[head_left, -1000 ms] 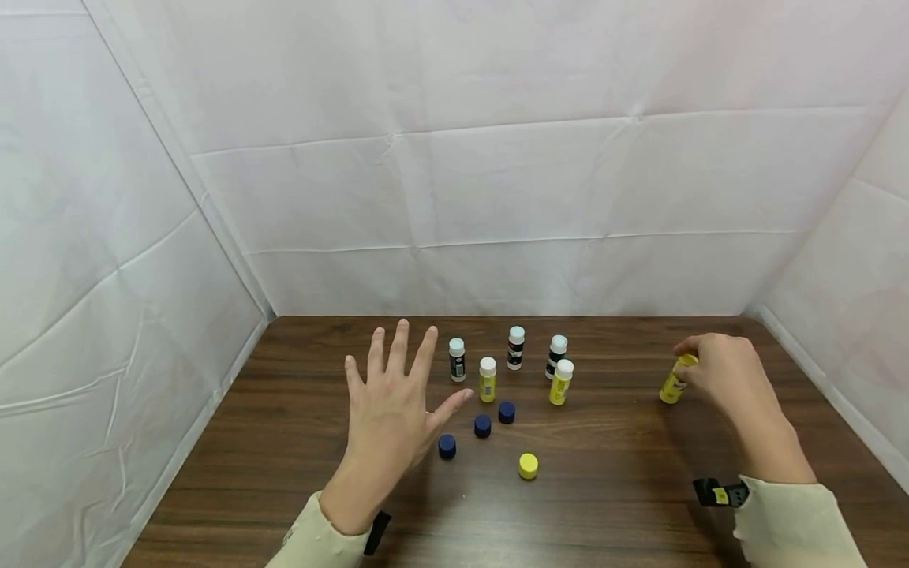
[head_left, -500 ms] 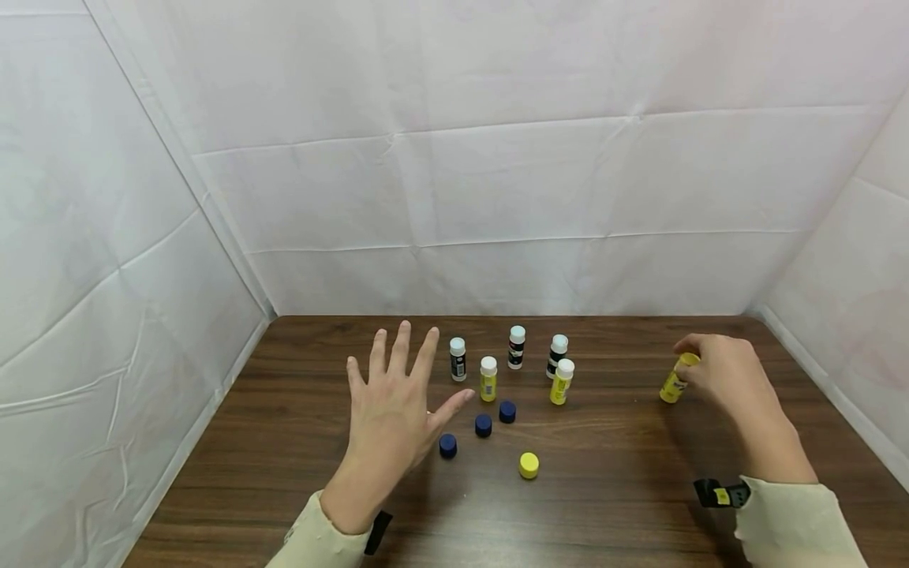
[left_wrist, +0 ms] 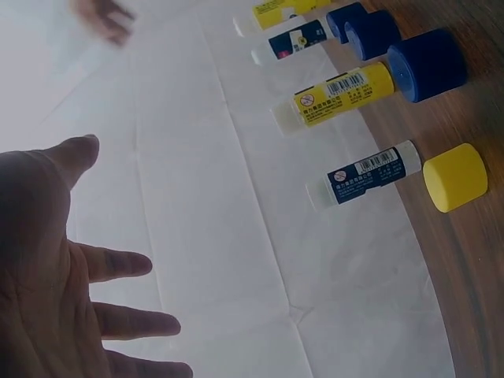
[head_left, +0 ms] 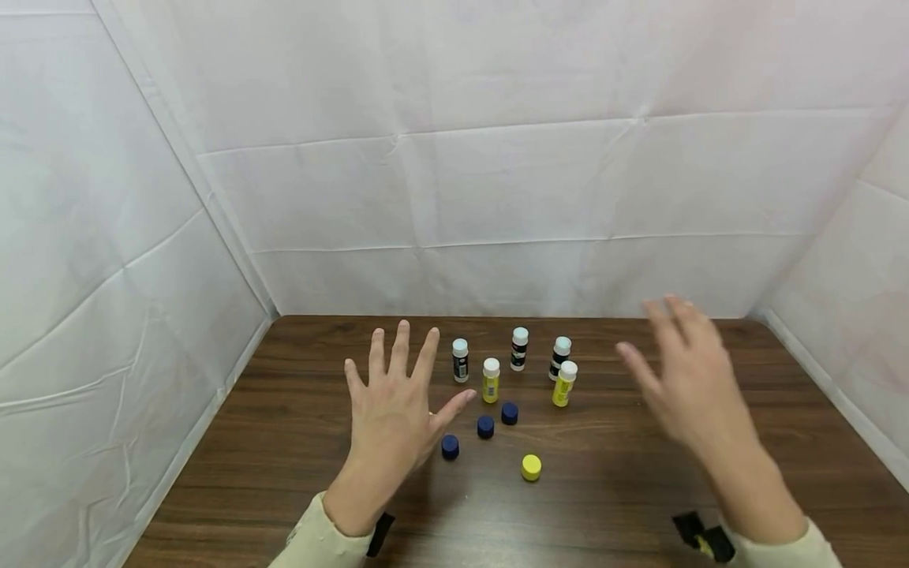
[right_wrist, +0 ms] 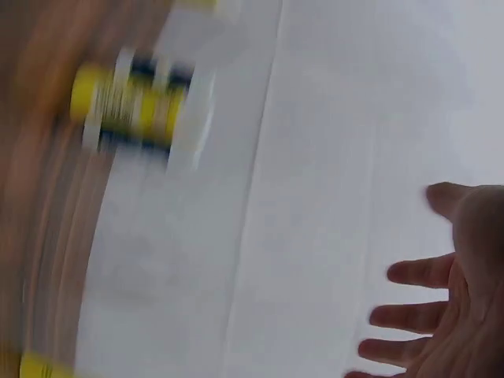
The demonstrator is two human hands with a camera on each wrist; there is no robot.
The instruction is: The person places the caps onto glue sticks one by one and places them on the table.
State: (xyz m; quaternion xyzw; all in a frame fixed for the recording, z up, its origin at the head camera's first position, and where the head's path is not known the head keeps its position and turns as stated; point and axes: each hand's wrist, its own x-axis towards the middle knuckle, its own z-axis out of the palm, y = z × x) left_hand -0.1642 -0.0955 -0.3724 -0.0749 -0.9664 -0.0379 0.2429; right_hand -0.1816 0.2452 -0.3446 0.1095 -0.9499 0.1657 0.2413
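Observation:
My left hand (head_left: 394,414) hangs over the table with fingers spread, left of the glue sticks, holding nothing. My right hand (head_left: 692,386), blurred, is raised at the right with fingers apart and nothing in them. Several glue sticks stand upright in the middle: a dark one (head_left: 461,364) and a yellow one (head_left: 491,384) nearest my left hand, another dark one (head_left: 519,351) behind, and a yellow one (head_left: 564,386) before a dark one (head_left: 559,351). A yellow piece (right_wrist: 39,367) shows at the lower edge of the right wrist view; in the head view my right hand covers that spot.
Dark blue caps (head_left: 485,427) lie in a slanting row before the glue sticks, and a yellow cap (head_left: 531,468) lies nearer the front. White cloth walls (head_left: 497,181) enclose the brown wooden table (head_left: 284,473) at the back and sides.
My right hand has let go of the yellow glue stick at the right, risen and spread its fingers. That glue stick is now out of sight in the head view. The left hand stays put.

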